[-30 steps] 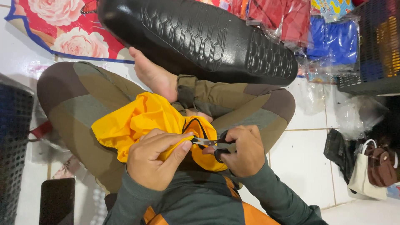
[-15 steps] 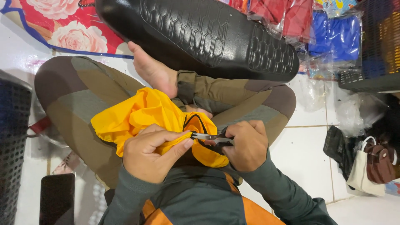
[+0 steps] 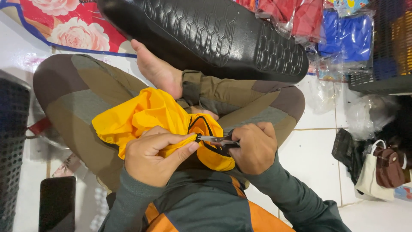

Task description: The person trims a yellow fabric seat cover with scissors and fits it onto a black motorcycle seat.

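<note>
A long black seat point(image 3: 206, 38) with a honeycomb pattern lies across the top of the view, from eleven o'clock to two o'clock. Below it the person sits cross-legged on the white tiled floor point(image 3: 317, 167) in olive and brown trousers point(image 3: 81, 103), one bare foot point(image 3: 156, 73) resting just under the seat. At ten o'clock lies a red cloth with pink roses point(image 3: 64, 30); at one o'clock sit clear bags of red and blue clothes point(image 3: 339, 34). A dark perforated basket point(image 3: 13, 146) stands at nine o'clock, and a brown and white bag point(image 3: 382, 172) at four o'clock. A black phone point(image 3: 56, 204) lies flat on the floor at seven o'clock.

In the lap, at the centre, is a bunched yellow garment point(image 3: 150, 118) with a black-piped edge. The left hand point(image 3: 152, 159) is closed on a fold of it, thumb pinching the cloth against the fingers. The right hand point(image 3: 255, 148) is curled tight around the black handles of small scissors point(image 3: 216, 140) (the blades point toward nine o'clock), and their tips meet the garment right beside the left thumb; the blades look nearly together
</note>
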